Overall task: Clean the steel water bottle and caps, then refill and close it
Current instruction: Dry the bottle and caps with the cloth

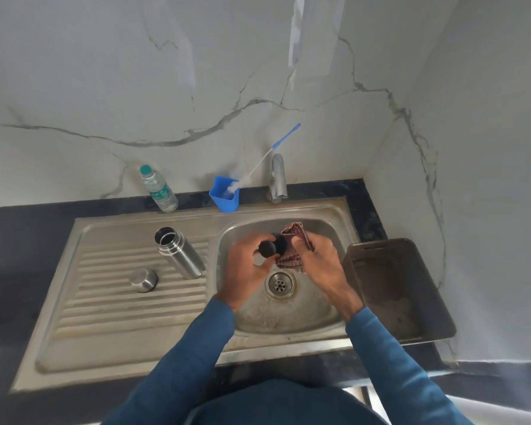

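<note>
Over the sink basin [316, 314], my left hand [246, 271] grips a black inner cap [272, 246]. My right hand [319, 265] holds a red checked cloth [292, 250] bunched against the cap's far end. The steel bottle [178, 251] stands open and uncapped on the ribbed drainboard [105, 302], left of the basin. A steel outer cap [143, 280] sits mouth down on the drainboard, in front of the bottle and to its left.
Behind the sink stand a clear plastic water bottle [159, 189], a blue cup [226, 196] holding a long bottle brush [267, 157], and the tap [278, 179]. A dark brown tray [396, 289] lies right of the basin. The drain [280, 284] is below my hands.
</note>
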Demonstrator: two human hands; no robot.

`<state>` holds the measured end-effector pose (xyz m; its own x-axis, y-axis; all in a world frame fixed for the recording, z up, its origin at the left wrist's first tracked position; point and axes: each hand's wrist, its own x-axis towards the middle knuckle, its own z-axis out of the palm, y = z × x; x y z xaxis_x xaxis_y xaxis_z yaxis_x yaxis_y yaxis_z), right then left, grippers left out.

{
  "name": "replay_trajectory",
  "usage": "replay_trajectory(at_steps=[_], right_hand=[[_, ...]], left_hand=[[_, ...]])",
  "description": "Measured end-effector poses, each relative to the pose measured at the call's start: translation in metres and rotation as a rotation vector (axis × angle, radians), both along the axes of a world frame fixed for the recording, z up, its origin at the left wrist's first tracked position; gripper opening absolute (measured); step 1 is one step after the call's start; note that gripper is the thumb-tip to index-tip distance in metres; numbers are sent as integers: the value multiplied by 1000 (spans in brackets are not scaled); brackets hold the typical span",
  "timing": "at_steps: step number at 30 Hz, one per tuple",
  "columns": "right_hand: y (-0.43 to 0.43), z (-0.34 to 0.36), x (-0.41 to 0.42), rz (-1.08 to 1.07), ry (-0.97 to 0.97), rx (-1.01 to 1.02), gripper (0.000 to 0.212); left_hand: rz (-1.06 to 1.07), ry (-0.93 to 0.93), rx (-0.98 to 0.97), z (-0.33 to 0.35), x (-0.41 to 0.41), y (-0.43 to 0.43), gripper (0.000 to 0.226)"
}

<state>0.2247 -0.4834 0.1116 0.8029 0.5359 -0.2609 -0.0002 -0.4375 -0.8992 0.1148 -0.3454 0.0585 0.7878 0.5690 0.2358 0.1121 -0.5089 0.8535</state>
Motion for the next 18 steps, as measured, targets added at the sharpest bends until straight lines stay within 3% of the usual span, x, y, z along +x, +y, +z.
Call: replay_trajectory(at_steps=[4, 15, 18], right_hand=[[11, -12, -17, -11, -8, -74, 23], [69, -35, -100, -269, 415, 52, 26], [85, -37, -123, -283, 448, 60, 24]], left_hand=[[-110, 52, 47, 2, -32, 13, 40], [12, 121, -348, -3, -119, 72, 36], [30, 173, -450, -15, -138, 89, 44]])
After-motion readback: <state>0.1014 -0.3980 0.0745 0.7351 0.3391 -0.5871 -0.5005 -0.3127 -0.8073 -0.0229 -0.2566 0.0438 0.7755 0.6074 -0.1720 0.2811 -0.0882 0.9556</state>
